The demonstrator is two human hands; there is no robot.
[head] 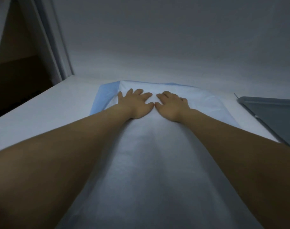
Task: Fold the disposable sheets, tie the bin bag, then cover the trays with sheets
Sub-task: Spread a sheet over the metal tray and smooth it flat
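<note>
**Both palms flat on the sheet**

My left hand (136,104) and my right hand (172,106) lie side by side on the disposable sheet (141,159), palms down and arms stretched out in front of me. The left fingers are straight and spread apart, pressing on the sheet. The right fingers lie closer together and also rest flat; neither hand grips anything. My thumb tips come very near each other between the hands, and I cannot tell whether they touch.

The sheet is pale, with a blue border (106,96) showing at its far left corner. It lies lengthwise on the white table (41,118), running from the near edge of view to just short of the grey wall (174,38). A dark grey tray (273,116) sits on the table to my right, apart from the sheet. A dark doorway (17,66) opens at the far left.
</note>
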